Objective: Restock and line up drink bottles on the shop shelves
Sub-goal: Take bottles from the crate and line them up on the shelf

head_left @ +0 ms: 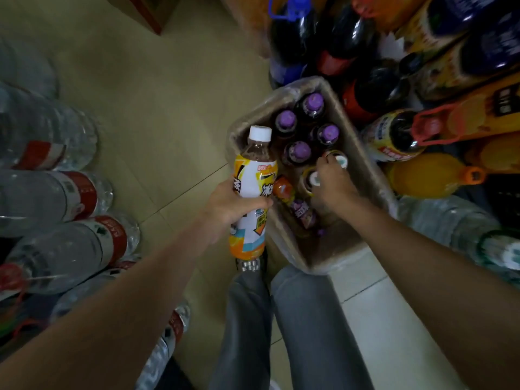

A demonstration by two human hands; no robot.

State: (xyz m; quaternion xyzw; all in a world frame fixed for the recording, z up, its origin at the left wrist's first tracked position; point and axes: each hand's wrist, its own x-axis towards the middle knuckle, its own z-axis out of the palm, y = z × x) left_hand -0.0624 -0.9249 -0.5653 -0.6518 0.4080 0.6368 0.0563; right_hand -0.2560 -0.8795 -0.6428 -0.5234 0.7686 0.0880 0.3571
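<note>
An iced-tea bottle (253,190) with a white cap and an orange-and-white label is upright in my left hand (228,206), just left of a cardboard tray (363,170) on the floor. Inside the tray stand several purple-capped bottles (301,152), two white-capped bottles and a small bottle (298,202) lying on its side. My right hand (333,187) reaches into the tray, its fingers pinched on the top of one white-capped bottle (339,160); the other one (312,180) stands just left of the hand.
Large water bottles (70,198) with red labels lie stacked on the left. Big cola and orange soda bottles (422,175) crowd the right and top. More water bottles (464,229) lie at the right. My grey-trousered legs (281,319) are below the tray, on a tiled floor.
</note>
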